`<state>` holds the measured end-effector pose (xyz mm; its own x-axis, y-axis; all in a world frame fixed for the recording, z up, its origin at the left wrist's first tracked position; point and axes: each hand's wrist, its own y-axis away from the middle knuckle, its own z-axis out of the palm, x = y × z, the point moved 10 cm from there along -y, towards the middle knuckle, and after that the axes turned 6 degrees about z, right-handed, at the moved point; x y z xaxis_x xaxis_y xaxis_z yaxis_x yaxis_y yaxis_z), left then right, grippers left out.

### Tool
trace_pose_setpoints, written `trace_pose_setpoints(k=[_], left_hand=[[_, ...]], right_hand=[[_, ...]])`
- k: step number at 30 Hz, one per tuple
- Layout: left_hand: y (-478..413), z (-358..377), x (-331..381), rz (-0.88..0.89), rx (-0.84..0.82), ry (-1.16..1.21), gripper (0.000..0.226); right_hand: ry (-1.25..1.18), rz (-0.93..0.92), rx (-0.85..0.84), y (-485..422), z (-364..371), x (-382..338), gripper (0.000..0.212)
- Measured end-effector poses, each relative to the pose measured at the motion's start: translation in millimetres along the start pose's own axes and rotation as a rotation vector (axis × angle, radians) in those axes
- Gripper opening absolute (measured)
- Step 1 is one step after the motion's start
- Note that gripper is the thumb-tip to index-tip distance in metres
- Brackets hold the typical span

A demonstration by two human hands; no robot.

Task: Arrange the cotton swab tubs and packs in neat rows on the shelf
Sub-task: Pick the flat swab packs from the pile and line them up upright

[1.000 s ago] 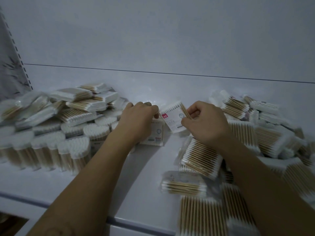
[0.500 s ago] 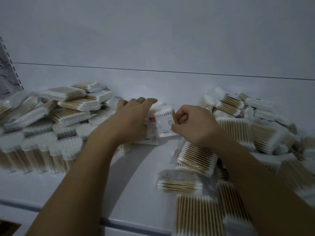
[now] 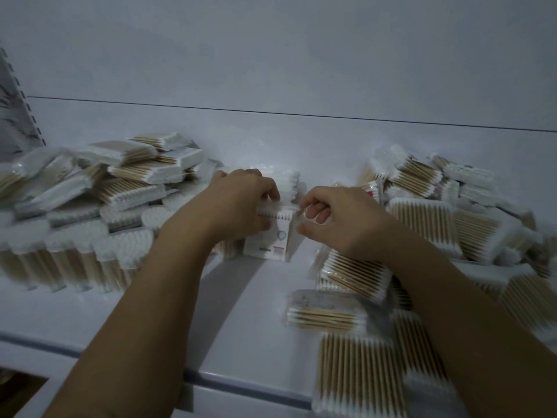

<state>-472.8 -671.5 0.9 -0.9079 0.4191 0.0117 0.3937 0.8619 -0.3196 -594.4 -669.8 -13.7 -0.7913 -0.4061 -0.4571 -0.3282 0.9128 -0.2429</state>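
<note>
Upright cotton swab packs (image 3: pixel 275 236) with white labels stand at the middle of the white shelf (image 3: pixel 247 321). My left hand (image 3: pixel 241 206) curls over their tops and grips them. My right hand (image 3: pixel 340 221) pinches the right edge of the front pack between thumb and fingers. On the left stands a row of round swab tubs (image 3: pixel 90 254), with a heap of flat packs (image 3: pixel 135 176) behind it. A loose pile of flat swab packs (image 3: pixel 428 224) lies to the right.
More flat packs (image 3: pixel 328 310) lie near the shelf's front edge at the right, some under my right forearm. The shelf's back wall (image 3: pixel 301 70) rises behind. A perforated upright (image 3: pixel 27 116) stands at the far left.
The labelled pack that my right hand held tilted in the air now stands upright against the packs under my left hand. Both hands have closed in on that small stack.
</note>
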Motion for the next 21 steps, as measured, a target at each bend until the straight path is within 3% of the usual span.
trace_pose_setpoints(k=[4, 12, 21], left_hand=[[-2, -4, -5, -0.009, 0.067, 0.055, 0.041], [-3, -2, -3, -0.045, 0.082, -0.124, 0.025], [-2, -3, 5, 0.009, 0.106, -0.035, 0.037]], right_hand=[[0.011, -0.01, 0.005, 0, -1, -1, 0.032], [0.054, -0.034, 0.013, 1, -3, -5, 0.034], [0.236, -0.02, -0.067, 6, -3, -8, 0.04]])
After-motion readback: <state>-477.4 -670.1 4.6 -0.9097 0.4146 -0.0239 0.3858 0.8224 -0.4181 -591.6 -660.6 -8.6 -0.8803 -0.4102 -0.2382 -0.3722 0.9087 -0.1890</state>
